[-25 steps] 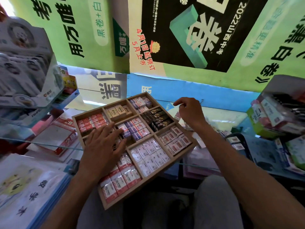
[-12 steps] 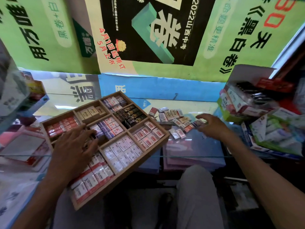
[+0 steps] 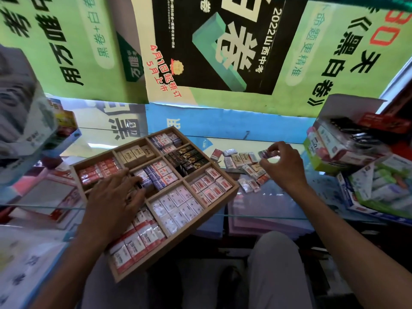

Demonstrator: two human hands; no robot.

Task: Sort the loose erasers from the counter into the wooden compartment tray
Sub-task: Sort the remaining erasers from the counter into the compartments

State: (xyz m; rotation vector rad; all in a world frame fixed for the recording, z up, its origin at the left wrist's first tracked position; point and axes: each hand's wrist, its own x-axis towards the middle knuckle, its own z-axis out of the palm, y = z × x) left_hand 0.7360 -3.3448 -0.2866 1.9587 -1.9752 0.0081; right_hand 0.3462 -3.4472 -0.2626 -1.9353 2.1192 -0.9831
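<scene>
The right hand (image 3: 281, 166) pinches 1 small eraser (image 3: 265, 154) between thumb and fingertips at the far edge of the loose erasers (image 3: 243, 168) on the glass counter (image 3: 263, 208), just right of the wooden compartment tray (image 3: 231, 192). The left hand (image 3: 116, 197) lies flat, fingers spread, on the tray's middle-left compartments, steadying it. Most compartments look well filled, yet a good cluster remains outside, so the sorting seems well along but unfinished. Compared with half a second ago, the right hand has drawn in from the pile's far side and closed on a piece.
</scene>
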